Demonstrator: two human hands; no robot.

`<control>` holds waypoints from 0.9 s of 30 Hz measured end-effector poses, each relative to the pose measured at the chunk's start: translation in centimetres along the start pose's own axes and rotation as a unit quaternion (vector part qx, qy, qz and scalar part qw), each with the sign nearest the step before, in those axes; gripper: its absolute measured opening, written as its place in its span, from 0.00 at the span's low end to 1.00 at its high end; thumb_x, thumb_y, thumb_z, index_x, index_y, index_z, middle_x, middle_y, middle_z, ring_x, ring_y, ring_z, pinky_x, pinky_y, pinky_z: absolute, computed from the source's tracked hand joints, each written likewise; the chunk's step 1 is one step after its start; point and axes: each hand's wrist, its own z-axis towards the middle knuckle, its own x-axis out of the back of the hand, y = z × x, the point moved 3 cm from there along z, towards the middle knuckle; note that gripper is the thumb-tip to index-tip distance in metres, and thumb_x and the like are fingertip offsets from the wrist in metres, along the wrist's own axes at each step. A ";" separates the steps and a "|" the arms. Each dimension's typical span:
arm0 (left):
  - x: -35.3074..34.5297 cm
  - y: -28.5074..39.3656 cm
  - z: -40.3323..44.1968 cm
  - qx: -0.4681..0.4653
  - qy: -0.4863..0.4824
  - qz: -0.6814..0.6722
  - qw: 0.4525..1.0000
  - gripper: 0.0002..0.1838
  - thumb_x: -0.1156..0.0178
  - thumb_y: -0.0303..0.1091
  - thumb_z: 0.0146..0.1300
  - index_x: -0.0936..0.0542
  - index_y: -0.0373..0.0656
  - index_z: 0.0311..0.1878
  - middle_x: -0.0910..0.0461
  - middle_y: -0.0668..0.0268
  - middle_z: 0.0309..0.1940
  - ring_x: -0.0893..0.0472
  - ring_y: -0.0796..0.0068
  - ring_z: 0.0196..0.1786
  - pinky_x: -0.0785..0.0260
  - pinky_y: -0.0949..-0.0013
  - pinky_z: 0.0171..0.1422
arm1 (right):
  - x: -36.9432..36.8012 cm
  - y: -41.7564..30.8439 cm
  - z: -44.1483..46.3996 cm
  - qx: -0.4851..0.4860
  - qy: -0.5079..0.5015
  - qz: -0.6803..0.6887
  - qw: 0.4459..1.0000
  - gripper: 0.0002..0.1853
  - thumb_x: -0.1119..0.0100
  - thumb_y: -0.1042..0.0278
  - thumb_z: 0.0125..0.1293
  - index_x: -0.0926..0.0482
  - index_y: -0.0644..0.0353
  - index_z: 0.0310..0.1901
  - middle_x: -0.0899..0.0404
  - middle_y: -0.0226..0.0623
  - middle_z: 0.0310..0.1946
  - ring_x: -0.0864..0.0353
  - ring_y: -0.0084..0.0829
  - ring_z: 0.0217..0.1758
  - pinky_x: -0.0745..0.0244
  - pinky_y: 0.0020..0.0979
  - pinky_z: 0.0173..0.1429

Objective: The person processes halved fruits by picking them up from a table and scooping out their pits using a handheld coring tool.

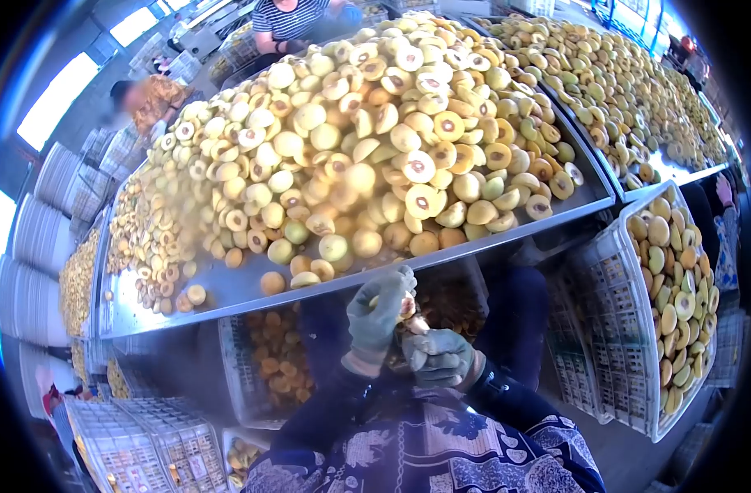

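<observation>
L hand, gloved, is curling nearly closed around a small fruit pc, thumb + fingers pinching it. R hand, also gloved, is closing in a loose fist w/ a short pale item poking out toward the fruit; tool or fruit bit, can't tell. Both are hovering just off the near edge of the metal table, above the lap.

Risks: pc is sitting right at the L fingertips, so slick flesh or smooth glove fabric could be letting it slip down b/w the legs. If the pale item is a blade, a skid off the pit area could be nicking L thumb. Fruit heap is sloping to the rim, so a bumped half could be rolling off.

Around: crate w/ orange pcs is standing below on L; tilted crate on R is crowding the R elbow side. Table edge is blocking forward reach. Co-worker is sitting across, well apart.
</observation>
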 end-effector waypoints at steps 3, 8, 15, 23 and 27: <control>2.8 2.9 0.2 -0.076 0.118 0.058 0.988 0.11 0.38 0.34 0.66 0.18 0.35 0.45 0.16 0.61 0.38 0.17 0.74 0.37 0.24 0.73 0.41 | -1.2 -0.5 0.0 0.020 0.008 -0.057 0.998 0.16 0.56 0.69 0.72 0.26 0.77 0.46 0.40 0.23 0.08 0.45 0.16 0.05 0.44 0.18 0.09; 13.8 9.5 0.3 -0.046 0.167 0.328 0.929 0.14 0.39 0.40 0.66 0.18 0.38 0.43 0.17 0.61 0.34 0.18 0.67 0.35 0.26 0.67 0.40 | 2.0 -3.1 -1.0 -0.013 0.371 -0.241 0.897 0.08 0.44 0.69 0.65 0.23 0.66 0.40 0.29 0.29 0.17 0.37 0.19 0.11 0.39 0.21 0.16; 17.7 9.2 4.6 -0.075 0.011 0.691 0.719 0.21 0.41 0.49 0.61 0.21 0.47 0.53 0.18 0.52 0.41 0.20 0.51 0.47 0.29 0.56 0.51 | 7.5 -4.4 -0.1 0.067 0.533 -0.308 0.785 0.05 0.40 0.69 0.61 0.23 0.60 0.32 0.26 0.30 0.20 0.29 0.24 0.17 0.33 0.25 0.19; 17.9 8.2 9.3 -0.128 0.037 0.635 0.761 0.15 0.47 0.42 0.68 0.18 0.39 0.41 0.15 0.57 0.33 0.16 0.64 0.34 0.26 0.64 0.42 | 6.3 -3.3 2.7 0.020 0.567 -0.441 0.696 0.08 0.40 0.64 0.65 0.25 0.59 0.39 0.25 0.31 0.20 0.27 0.23 0.17 0.32 0.25 0.19; 14.3 6.7 7.3 -0.076 0.108 0.312 0.941 0.13 0.44 0.39 0.69 0.19 0.37 0.39 0.18 0.68 0.34 0.22 0.80 0.37 0.28 0.74 0.43 | 2.6 -1.9 4.9 0.059 0.490 -0.459 0.739 0.07 0.41 0.65 0.66 0.26 0.58 0.39 0.25 0.27 0.22 0.27 0.20 0.19 0.31 0.23 0.21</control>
